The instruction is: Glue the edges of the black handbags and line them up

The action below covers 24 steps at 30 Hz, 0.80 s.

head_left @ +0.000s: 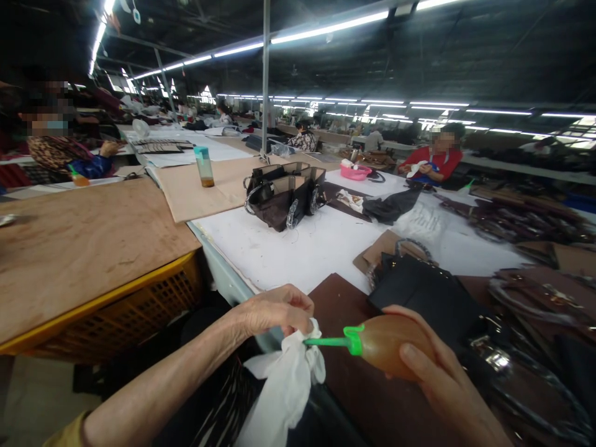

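Observation:
My left hand is closed on a bunched white cloth that hangs down over my lap. In my right hand lies a squeeze bottle of amber liquid, tipped sideways with its green nozzle pointing left. The nozzle's tip touches the cloth just under my left fingers, and its very end is hidden in the folds. Below the bottle is a flat dark brown sheet at the table's near edge. A black handbag lies right beyond my right hand.
Dark handbags stand upright on the white table. A tumbler and a pink basin are farther back. Brown bags pile up at right. A wooden board tops a yellow crate at left. Co-workers sit at both sides.

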{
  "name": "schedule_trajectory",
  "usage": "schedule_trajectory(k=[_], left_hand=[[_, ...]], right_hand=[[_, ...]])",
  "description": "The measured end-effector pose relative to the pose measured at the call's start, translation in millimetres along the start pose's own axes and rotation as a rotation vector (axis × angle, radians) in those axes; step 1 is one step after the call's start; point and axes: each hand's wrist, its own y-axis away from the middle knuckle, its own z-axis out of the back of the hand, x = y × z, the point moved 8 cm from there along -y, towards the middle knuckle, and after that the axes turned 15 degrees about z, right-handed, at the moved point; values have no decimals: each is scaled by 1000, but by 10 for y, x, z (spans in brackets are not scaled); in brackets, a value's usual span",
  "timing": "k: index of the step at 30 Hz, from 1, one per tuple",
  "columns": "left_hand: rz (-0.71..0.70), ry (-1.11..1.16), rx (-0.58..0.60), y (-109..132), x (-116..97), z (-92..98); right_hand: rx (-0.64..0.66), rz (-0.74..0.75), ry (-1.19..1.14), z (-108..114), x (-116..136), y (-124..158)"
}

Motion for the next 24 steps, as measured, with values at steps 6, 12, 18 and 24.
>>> schedule_trajectory(k=[6, 12, 18, 24], left_hand=[[124, 475, 131, -36, 185, -110], [152, 678, 163, 58, 333, -162], [233, 671, 4, 22, 592, -178], [237, 401, -126, 125, 593, -192]], right_hand=[[-102, 132, 194, 85, 89, 66], [-204, 158, 95, -24, -105, 209], [-301, 159, 83, -101, -197, 370], [-322, 196, 88, -224, -253, 494]])
